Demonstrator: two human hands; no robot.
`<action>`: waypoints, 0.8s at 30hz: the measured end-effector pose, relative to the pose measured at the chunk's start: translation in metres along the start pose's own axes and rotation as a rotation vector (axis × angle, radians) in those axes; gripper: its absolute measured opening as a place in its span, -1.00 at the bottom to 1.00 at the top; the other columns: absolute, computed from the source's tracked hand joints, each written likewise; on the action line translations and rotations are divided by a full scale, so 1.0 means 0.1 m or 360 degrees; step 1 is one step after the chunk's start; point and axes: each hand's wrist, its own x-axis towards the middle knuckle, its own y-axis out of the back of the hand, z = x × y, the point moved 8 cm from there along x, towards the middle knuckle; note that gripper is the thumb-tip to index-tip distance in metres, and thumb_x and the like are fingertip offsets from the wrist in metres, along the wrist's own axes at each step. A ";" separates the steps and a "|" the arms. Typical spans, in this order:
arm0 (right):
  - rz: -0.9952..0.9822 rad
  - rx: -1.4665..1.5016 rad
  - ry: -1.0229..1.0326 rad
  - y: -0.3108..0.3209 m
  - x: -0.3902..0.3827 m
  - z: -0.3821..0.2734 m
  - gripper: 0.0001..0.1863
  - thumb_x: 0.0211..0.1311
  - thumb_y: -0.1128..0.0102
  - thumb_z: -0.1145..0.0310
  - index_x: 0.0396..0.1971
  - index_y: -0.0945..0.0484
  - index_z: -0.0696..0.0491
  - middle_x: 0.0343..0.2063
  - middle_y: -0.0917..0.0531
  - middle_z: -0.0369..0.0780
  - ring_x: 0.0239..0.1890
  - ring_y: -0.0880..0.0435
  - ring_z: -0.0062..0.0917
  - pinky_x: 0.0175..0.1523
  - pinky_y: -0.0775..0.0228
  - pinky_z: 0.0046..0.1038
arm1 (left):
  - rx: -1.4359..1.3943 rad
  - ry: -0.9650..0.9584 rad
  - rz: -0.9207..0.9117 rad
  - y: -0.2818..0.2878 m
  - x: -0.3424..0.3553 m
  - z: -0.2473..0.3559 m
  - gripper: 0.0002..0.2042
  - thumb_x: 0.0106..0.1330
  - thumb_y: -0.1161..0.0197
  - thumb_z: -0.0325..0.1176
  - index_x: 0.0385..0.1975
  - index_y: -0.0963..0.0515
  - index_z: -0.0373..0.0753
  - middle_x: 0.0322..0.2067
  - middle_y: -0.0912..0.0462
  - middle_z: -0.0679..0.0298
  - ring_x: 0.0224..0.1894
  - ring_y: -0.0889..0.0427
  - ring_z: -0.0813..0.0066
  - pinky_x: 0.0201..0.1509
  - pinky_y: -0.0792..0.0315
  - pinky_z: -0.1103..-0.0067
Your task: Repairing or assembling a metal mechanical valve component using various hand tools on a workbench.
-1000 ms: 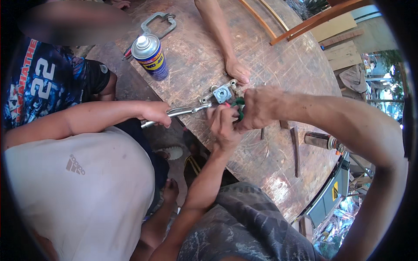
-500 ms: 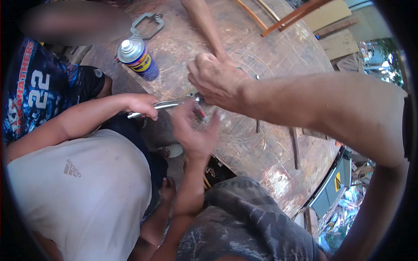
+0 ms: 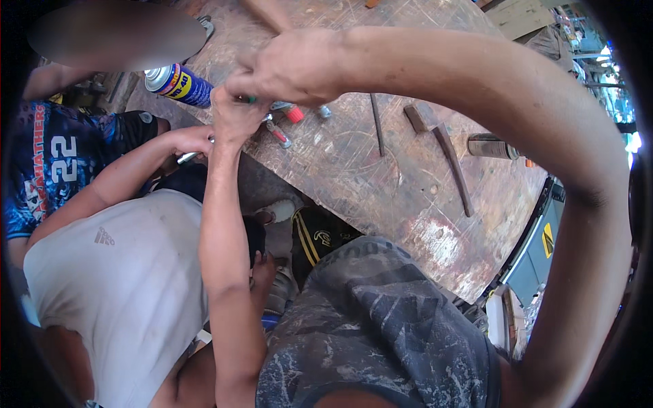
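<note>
My left hand [image 3: 233,117] is raised at the table's left edge, fingers bent and closed. Against it, my right hand [image 3: 289,68] is curled and slightly blurred. A small green piece [image 3: 247,99] shows between the two hands; what they grip is mostly hidden. Just left of my left wrist, a co-worker's hand [image 3: 192,140] holds a shiny metal bar [image 3: 186,158]. To the right of my left hand lie a tube with a red cap [image 3: 294,114] and a small red-and-clear tube [image 3: 277,134].
A blue spray can [image 3: 180,85] with a silver top stands beyond my left hand. On the worn wooden table [image 3: 340,177] lie a thin rod [image 3: 377,126], a hammer [image 3: 452,166] and a metal can [image 3: 491,145]. Another person's arm [image 3: 269,13] reaches in from the far side.
Both my hands have moved left in the picture and come together; the left, earlier open and lower, is now closed. The view has shifted, bringing the hammer and can into sight.
</note>
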 end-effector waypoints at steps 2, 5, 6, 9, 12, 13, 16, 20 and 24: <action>-0.0041 0.0293 -0.0255 0.05 -0.08 0.08 -0.41 0.20 -0.43 0.18 0.07 -0.44 0.27 -0.16 -0.68 0.03 -0.05 -0.77 -0.17 -0.12 -0.70 -0.20 | -0.0108 0.0036 0.0023 -0.02 0.02 -0.01 -0.78 0.05 -0.51 -0.53 -0.27 -0.74 -0.29 -0.43 -0.77 0.11 -0.39 -0.77 0.29 -0.27 -0.55 0.47; -0.0171 0.0866 -0.0989 -0.05 -0.29 0.25 -0.30 0.35 -0.24 -0.14 0.00 -0.59 0.32 -0.17 -0.72 0.20 0.04 -0.75 -0.10 0.03 -0.66 -0.16 | 0.0013 -0.0220 0.0088 -0.02 0.05 0.12 -0.78 0.04 -0.49 -0.54 -0.27 -0.74 -0.29 -0.46 -0.75 0.10 -0.44 -0.73 0.24 -0.28 -0.55 0.45; -0.0329 0.1049 -0.1137 -0.14 -0.33 0.23 -0.21 0.37 -0.08 -0.29 -0.05 -0.65 0.30 -0.16 -0.73 0.20 0.05 -0.75 -0.08 0.07 -0.63 -0.15 | 0.0017 -0.0230 0.0077 -0.05 0.05 0.11 -0.78 0.04 -0.49 -0.54 -0.27 -0.74 -0.29 -0.46 -0.75 0.10 -0.44 -0.73 0.24 -0.28 -0.55 0.45; -0.0364 0.1013 -0.1251 -0.17 -0.26 0.23 -0.10 0.39 0.10 -0.43 -0.09 -0.74 0.25 -0.13 -0.76 0.15 0.04 -0.76 -0.06 0.12 -0.60 -0.14 | 0.0164 -0.0357 0.0129 -0.07 0.03 0.15 -0.76 0.00 -0.51 -0.50 -0.28 -0.74 -0.28 -0.44 -0.74 0.10 -0.41 -0.73 0.25 -0.25 -0.56 0.42; -0.0284 0.0751 -0.1173 -0.11 0.03 0.26 -0.16 0.35 0.08 -0.37 -0.10 -0.77 0.20 -0.13 -0.79 0.04 0.00 -0.77 -0.05 0.12 -0.59 -0.14 | 0.0323 0.0034 0.0234 0.02 -0.04 -0.02 -0.73 0.00 -0.55 -0.43 -0.28 -0.72 -0.27 -0.41 -0.74 0.07 -0.35 -0.75 0.21 -0.21 -0.58 0.41; -0.0366 0.0694 -0.1158 -0.14 0.08 0.26 -0.20 0.32 0.03 -0.34 -0.10 -0.77 0.17 -0.15 -0.80 -0.01 -0.01 -0.78 -0.04 0.12 -0.59 -0.14 | 0.0307 0.0114 0.0183 0.03 -0.05 -0.05 -0.71 0.00 -0.58 -0.39 -0.26 -0.71 -0.27 -0.38 -0.76 0.08 -0.33 -0.76 0.25 -0.20 -0.59 0.43; -0.0337 0.0615 -0.0811 -0.07 0.20 0.20 -0.34 0.20 -0.17 -0.19 -0.18 -0.78 0.18 -0.20 -0.81 -0.01 -0.02 -0.78 -0.07 0.09 -0.60 -0.14 | 0.0181 0.0257 0.0046 0.07 -0.12 -0.03 -0.63 0.01 -0.64 -0.35 -0.19 -0.69 -0.28 -0.31 -0.78 0.12 -0.28 -0.76 0.35 -0.17 -0.60 0.46; -0.0424 0.0564 -0.0387 0.04 0.33 0.03 -0.48 0.05 -0.37 -0.04 -0.26 -0.79 0.17 -0.27 -0.81 -0.03 -0.11 -0.80 -0.10 -0.01 -0.62 -0.14 | 0.0088 0.0233 -0.0118 0.04 -0.23 0.11 -0.54 0.07 -0.68 -0.35 -0.04 -0.66 -0.32 -0.20 -0.79 0.20 -0.18 -0.72 0.49 -0.07 -0.60 0.48; -0.0408 -0.0057 -0.0173 0.02 0.35 -0.30 -0.72 0.04 -0.41 0.28 -0.29 -0.75 0.15 -0.42 -0.76 -0.01 -0.27 -0.81 -0.22 -0.19 -0.67 -0.22 | -0.0379 0.0395 0.0207 0.04 -0.49 0.15 -0.49 0.00 -0.66 -0.47 -0.04 -0.57 -0.36 -0.17 -0.79 0.16 -0.16 -0.76 0.44 -0.09 -0.65 0.47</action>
